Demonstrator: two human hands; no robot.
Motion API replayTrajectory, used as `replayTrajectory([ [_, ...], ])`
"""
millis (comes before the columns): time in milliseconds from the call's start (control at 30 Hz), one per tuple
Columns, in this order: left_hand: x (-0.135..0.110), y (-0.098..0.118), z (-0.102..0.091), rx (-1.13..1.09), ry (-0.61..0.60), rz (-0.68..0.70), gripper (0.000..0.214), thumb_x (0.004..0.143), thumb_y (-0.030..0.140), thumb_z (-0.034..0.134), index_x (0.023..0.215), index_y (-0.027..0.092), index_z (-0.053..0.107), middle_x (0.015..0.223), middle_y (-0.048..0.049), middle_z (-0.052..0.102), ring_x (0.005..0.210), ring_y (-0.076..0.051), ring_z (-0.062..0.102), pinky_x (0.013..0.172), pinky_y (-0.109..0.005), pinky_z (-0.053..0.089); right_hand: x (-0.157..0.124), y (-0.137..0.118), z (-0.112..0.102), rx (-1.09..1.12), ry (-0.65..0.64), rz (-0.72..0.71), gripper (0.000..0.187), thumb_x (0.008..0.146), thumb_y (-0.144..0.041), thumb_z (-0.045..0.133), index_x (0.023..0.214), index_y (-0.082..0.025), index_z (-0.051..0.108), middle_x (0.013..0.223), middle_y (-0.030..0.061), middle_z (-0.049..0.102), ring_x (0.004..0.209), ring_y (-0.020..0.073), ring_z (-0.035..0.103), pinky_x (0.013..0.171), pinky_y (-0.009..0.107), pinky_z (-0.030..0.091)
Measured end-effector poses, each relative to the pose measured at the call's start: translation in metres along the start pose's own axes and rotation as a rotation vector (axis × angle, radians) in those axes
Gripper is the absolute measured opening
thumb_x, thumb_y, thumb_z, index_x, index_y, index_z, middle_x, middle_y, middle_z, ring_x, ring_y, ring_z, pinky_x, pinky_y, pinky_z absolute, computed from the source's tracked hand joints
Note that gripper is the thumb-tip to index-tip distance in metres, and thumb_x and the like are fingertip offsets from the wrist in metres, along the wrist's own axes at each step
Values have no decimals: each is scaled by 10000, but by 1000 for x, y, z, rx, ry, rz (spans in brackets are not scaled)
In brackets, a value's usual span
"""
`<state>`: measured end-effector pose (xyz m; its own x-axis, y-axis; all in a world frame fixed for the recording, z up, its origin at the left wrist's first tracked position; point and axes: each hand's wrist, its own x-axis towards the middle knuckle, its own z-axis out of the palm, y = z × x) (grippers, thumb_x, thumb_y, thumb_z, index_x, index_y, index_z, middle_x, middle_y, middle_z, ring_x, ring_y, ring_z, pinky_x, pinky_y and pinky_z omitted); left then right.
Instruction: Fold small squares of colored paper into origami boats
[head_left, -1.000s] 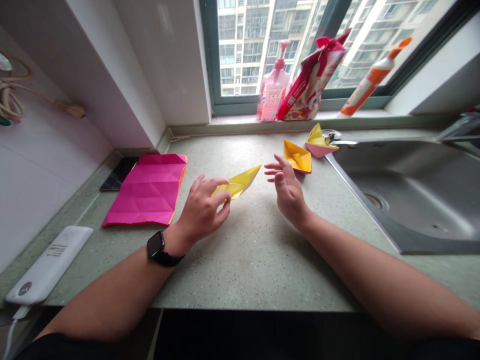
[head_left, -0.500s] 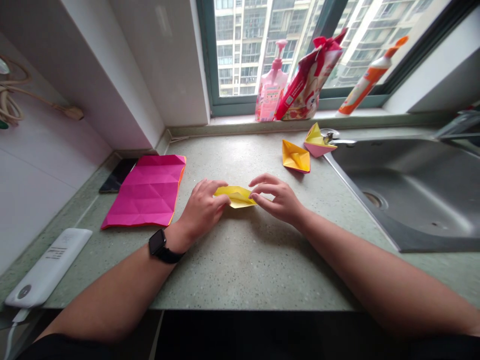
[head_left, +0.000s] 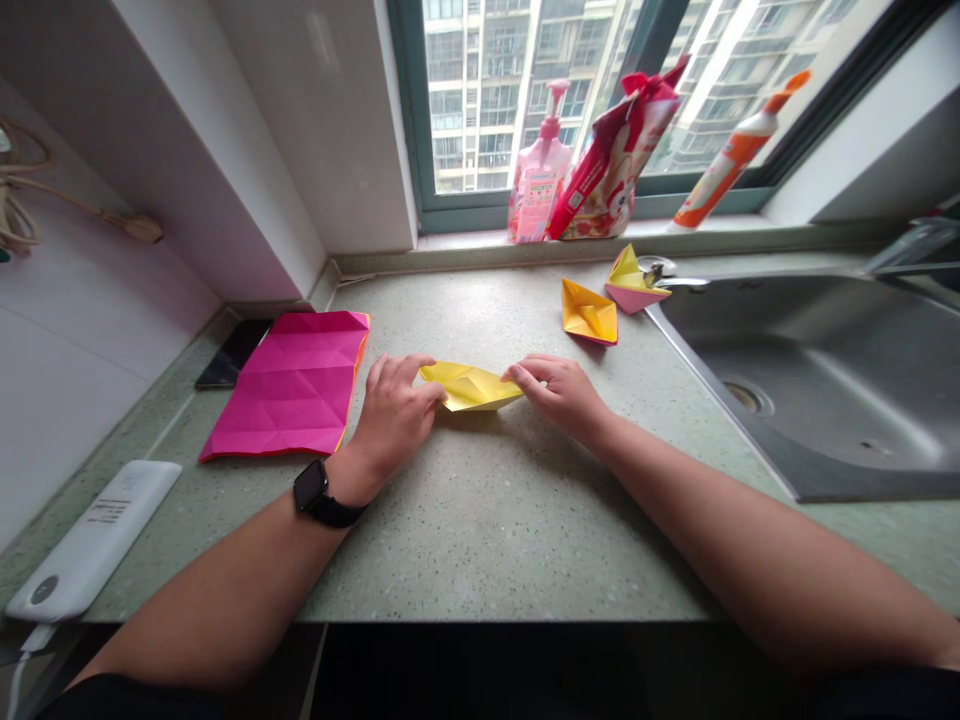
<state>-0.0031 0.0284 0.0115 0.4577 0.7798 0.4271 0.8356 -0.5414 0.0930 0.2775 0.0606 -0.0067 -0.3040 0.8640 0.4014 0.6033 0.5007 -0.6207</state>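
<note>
A yellow paper boat is stretched between my two hands, just over the counter. My left hand, with a black watch on its wrist, grips the boat's left end between thumb and fingers. The right end is pinched by my right hand, its thumb and fingers pressed together on the tip. Some of the boat's ends are hidden by my fingers. Beyond my right hand stand an orange-yellow folded paper boat and a yellow and pink one.
Creased magenta paper sheets lie at the left, beside a dark flat phone-like device. Nearer is a white power bank with a cable. A steel sink is at the right. A pink pump bottle and other containers line the windowsill.
My right hand has closed from loosely spread fingers to a pinch on the boat's right end. The boat looks wider and longer, and my left hand has shifted slightly left.
</note>
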Motion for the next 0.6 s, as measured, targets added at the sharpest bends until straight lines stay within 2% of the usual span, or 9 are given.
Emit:
replayTrajectory([
  [133, 0, 1, 0, 7, 6, -17, 112, 970, 187, 751, 948, 247, 842, 1449, -117, 666, 1316, -364, 572, 1235, -682, 410, 0, -3, 0, 1, -8, -21, 432, 1082, -444, 498, 837, -225, 779, 857, 70, 767, 788, 205, 673, 715, 343, 477],
  [400, 0, -3, 1, -5, 7, -29, 136, 981, 176, 719, 998, 254, 829, 1339, -106, 715, 1256, -347, 594, 1238, -717, 386, -1, -1, 0, -14, -11, -33, 398, 1085, -416, 518, 835, -238, 770, 860, 64, 768, 778, 202, 667, 691, 344, 481],
  [600, -1, -3, -1, 17, 50, -49, 139, 978, 161, 710, 993, 264, 803, 1243, -86, 719, 1219, -339, 591, 1254, -761, 311, -1, 1, 1, -17, 4, -49, 392, 1092, -422, 536, 834, -247, 774, 853, 53, 767, 769, 197, 666, 668, 339, 483],
])
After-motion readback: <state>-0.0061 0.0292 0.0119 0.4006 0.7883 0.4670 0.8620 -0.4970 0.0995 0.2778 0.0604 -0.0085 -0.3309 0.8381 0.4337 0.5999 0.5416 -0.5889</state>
